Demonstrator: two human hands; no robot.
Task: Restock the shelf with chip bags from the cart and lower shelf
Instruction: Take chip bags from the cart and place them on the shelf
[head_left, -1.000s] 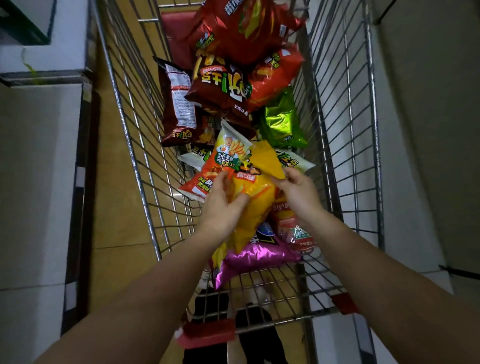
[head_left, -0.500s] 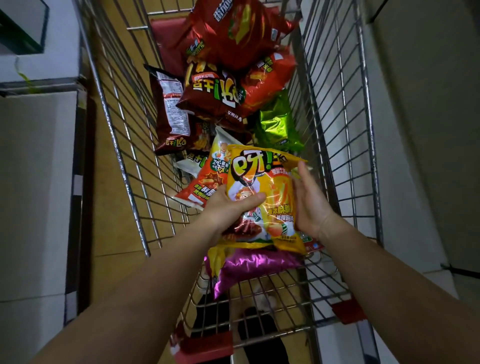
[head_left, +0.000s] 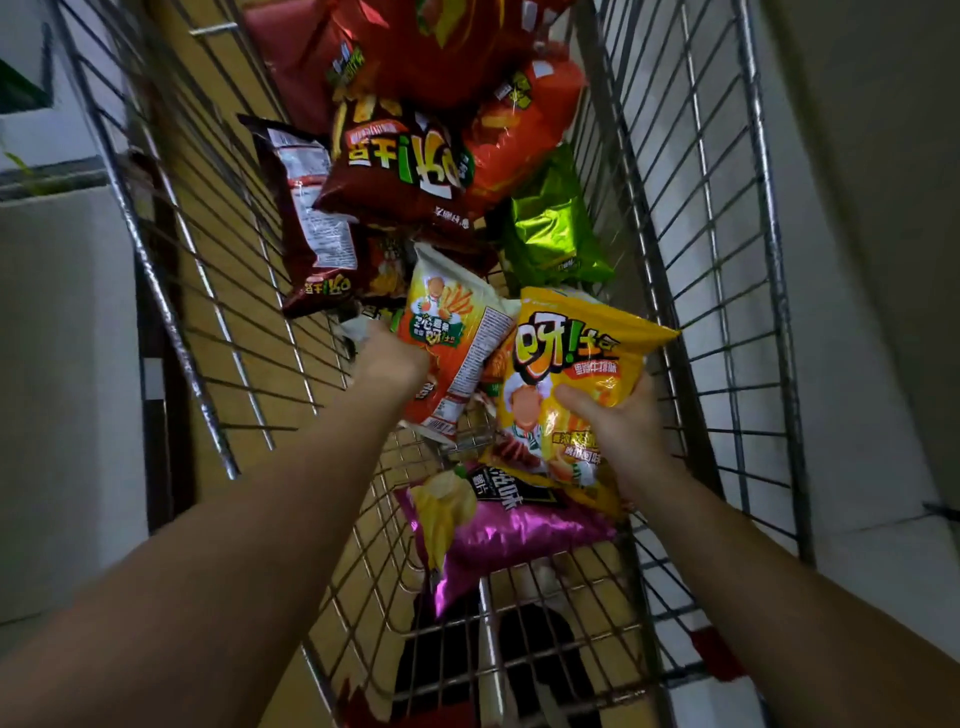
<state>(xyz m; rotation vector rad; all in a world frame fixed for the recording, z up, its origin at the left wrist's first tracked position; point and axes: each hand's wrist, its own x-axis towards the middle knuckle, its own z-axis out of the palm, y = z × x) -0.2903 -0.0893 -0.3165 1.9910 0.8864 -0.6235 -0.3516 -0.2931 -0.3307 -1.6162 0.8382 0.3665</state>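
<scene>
A wire shopping cart (head_left: 691, 218) holds several chip bags. My right hand (head_left: 618, 431) grips a yellow chip bag (head_left: 571, 364) by its right side and holds it upright above the cart floor. My left hand (head_left: 387, 358) reaches onto the left edge of an orange and white chip bag (head_left: 452, 338); its fingers are blurred and partly hidden behind the bag. A purple chip bag (head_left: 498, 530) lies below both hands. Dark red bags (head_left: 400, 161) and a green bag (head_left: 550, 228) fill the far end.
White shelf or wall surfaces (head_left: 57, 364) stand close on the left and another (head_left: 872, 260) on the right of the cart. Yellow-brown floor (head_left: 208, 291) shows through the cart's left wire side. Dark shoes (head_left: 540, 660) show under the cart's near end.
My left hand let go of the yellow bag and moved left to the orange and white bag. My right hand carried the yellow bag to the right.
</scene>
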